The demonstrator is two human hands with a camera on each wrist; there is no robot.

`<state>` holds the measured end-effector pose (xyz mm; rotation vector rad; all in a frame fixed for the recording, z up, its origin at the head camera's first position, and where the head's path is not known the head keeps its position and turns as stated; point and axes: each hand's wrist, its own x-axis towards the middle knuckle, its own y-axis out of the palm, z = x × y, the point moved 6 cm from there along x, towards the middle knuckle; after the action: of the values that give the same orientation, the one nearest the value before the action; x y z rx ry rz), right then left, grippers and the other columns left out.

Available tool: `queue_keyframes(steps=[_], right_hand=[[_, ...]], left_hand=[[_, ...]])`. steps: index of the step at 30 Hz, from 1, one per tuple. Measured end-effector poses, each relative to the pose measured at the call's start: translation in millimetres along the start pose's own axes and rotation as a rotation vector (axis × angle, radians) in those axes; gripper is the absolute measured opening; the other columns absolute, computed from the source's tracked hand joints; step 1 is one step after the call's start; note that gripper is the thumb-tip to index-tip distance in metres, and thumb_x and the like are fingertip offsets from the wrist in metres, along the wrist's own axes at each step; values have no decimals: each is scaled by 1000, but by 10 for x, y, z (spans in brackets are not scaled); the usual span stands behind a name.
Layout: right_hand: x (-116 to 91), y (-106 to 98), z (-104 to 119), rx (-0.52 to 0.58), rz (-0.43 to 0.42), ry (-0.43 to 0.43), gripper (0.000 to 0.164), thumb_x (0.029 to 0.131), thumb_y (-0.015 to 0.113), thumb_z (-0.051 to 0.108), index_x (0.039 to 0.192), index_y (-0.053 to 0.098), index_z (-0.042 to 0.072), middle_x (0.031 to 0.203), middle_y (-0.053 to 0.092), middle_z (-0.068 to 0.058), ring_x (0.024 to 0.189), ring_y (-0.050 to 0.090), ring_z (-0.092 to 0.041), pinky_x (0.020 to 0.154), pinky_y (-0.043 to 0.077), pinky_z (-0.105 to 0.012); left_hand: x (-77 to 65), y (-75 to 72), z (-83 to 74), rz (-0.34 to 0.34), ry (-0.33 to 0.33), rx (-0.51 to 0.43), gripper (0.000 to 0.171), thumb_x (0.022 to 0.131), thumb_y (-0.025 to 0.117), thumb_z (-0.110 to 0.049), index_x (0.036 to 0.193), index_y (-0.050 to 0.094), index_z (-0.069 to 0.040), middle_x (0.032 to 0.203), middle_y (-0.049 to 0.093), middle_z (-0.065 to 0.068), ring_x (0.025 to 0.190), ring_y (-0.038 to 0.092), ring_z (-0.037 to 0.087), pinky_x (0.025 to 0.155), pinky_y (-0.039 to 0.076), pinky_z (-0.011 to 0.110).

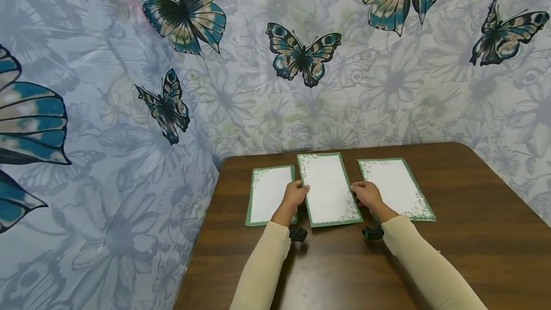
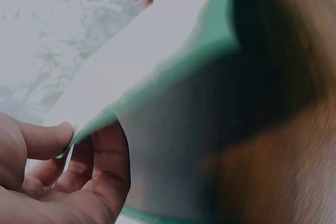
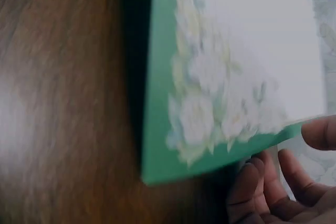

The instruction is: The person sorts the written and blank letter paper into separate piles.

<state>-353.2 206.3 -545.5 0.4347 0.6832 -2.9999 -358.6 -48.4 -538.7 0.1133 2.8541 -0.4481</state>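
Both hands hold the middle sheet of paper (image 1: 329,190), white with a green floral border, raised above the table. My left hand (image 1: 294,195) pinches its left edge, thumb on the front and fingers behind, as the left wrist view shows on the sheet (image 2: 131,66). At the opposite edge my right hand (image 1: 368,195) grips it; in the right wrist view the thumb lies over the green border and the curled fingers (image 3: 273,182) are underneath. A matching sheet (image 1: 269,195) lies to the left, partly behind the left hand, and another sheet (image 1: 393,185) lies to the right.
The brown wooden table (image 1: 473,233) carries all of this and reaches back to a wall covering (image 1: 241,104) printed with flowers and butterflies. A dark wrist camera (image 1: 298,235) sits on the left wrist, and another dark camera (image 1: 372,232) on the right.
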Motion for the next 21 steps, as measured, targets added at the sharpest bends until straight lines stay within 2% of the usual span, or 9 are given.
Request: queue_keyframes(steps=[1,4,7,8,9,14,21], right_hand=[[7,18,14,-1,-5,-9,47,102,49,30,136,54,-2,132,54,-26,101,60,-30,71,58,-33],[28,72,73,26,-27,-35,44,102,52,30,132,58,-1,128,58,-24,99,63,-28,74,59,-33],[51,152,155,70,-50,-60,39,100,56,27,126,62,-2,118,64,-21,89,66,-23,71,59,-32],[64,195,186,83,-54,-63,38,100,58,27,124,64,-1,115,65,-19,85,67,-22,70,59,-31],[72,242,217,90,-53,-65,37,99,59,26,123,65,-1,112,66,-17,83,67,-20,69,59,-30],[112,541,369,123,-12,-69,34,97,64,25,118,67,-1,110,68,-15,80,68,-18,65,58,-27],[141,1018,570,151,53,-72,29,95,66,23,112,70,0,110,70,-15,80,67,-19,61,54,-26]], left_hand=[[-1,-43,-17,2,8,9,55,103,54,-28,150,40,-4,154,40,20,135,46,39,111,42,54],[-19,-183,-47,8,22,39,55,103,54,-27,150,39,-3,154,40,21,129,50,37,109,45,51],[-47,-352,-27,-5,15,29,55,102,55,-27,149,41,-2,153,41,21,128,52,35,109,45,50],[-60,-422,-15,-16,17,22,55,102,55,-28,149,42,-2,152,42,21,136,46,35,110,43,50],[-70,-492,-1,-31,19,15,54,102,56,-28,148,44,-2,151,44,21,136,46,36,110,44,51],[-107,-844,83,-105,20,-17,51,101,58,-29,143,50,-1,146,50,20,134,48,37,108,46,51],[-163,-1327,251,-208,-30,-23,50,101,58,-30,142,52,-3,148,48,20,136,45,39,109,44,52]])
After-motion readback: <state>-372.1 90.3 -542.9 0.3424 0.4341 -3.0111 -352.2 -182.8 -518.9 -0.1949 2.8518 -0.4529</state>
